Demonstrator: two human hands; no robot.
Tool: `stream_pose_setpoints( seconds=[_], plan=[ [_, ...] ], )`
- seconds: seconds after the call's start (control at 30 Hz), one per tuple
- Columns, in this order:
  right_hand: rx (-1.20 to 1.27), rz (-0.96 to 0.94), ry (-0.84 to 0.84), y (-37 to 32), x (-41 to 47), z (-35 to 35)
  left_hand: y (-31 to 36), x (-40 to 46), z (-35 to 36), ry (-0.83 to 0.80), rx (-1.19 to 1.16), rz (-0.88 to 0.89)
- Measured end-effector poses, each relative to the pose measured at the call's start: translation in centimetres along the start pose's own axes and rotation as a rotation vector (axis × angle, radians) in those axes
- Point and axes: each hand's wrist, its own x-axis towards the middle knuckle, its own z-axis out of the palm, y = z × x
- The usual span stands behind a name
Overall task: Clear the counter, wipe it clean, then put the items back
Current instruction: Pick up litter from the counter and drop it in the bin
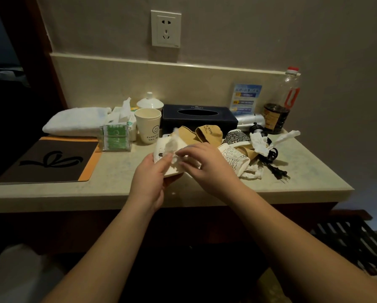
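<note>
My left hand grips a small white device from below, just above the middle of the beige counter. My right hand pinches a thin white tissue that lies over the device. Behind them stand a smiley paper cup, a dark tissue box, crumpled brown paper cups and a printed cloth bag. A crumpled tissue and a black plug with cord lie to the right.
At the left are a folded white towel, a dark folder with an orange edge and green packets in a clear holder. A soy sauce bottle stands at the right back beside a silver hair dryer. A lidded white cup sits behind.
</note>
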Motion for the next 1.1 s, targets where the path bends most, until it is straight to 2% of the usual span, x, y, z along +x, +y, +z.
stream_pose_setpoints(
  seconds=[0.1, 0.17, 0.27, 0.37, 0.5, 0.6, 0.7, 0.77, 0.87, 1.1],
  plan=[
    [0.111, 0.133, 0.049, 1.2, -0.4, -1.6, 0.6, 0.6, -1.1, 0.091, -0.036, 0.001],
    [-0.051, 0.199, -0.005, 2.4, -0.1, -1.8, 1.0, 1.1, -1.8, 0.139, -0.036, 0.02],
    [-0.42, 0.179, -0.3, 2.7, 0.5, -0.1, 1.2, 1.5, -2.0, 0.169, -0.028, 0.054],
    [-0.514, 0.153, -0.322, 2.3, 0.9, 1.4, 1.0, 1.6, -1.8, 0.163, -0.027, 0.072],
    [-0.44, 0.135, -0.3, 1.9, 0.8, 1.4, 0.7, 1.9, -2.0, 0.159, 0.017, 0.068],
    [-0.243, 0.244, -0.165, 2.5, 0.4, -1.5, 0.4, 2.0, -2.4, 0.137, 0.026, 0.082],
    [-0.187, 0.372, -0.033, 4.1, 0.4, -5.5, 0.2, 2.0, -2.7, 0.117, 0.05, 0.085],
    [-0.193, 0.49, -0.062, 5.6, 0.1, -7.1, 0.0, 2.1, -2.6, 0.11, 0.059, 0.098],
    [-0.28, 0.615, -0.193, 7.0, -0.4, -6.5, -0.2, 2.1, -2.5, 0.112, 0.113, 0.128],
    [-0.388, 0.657, -0.359, 5.7, 0.9, -5.1, -0.5, 1.8, -2.6, 0.105, 0.241, 0.157]
  ],
)
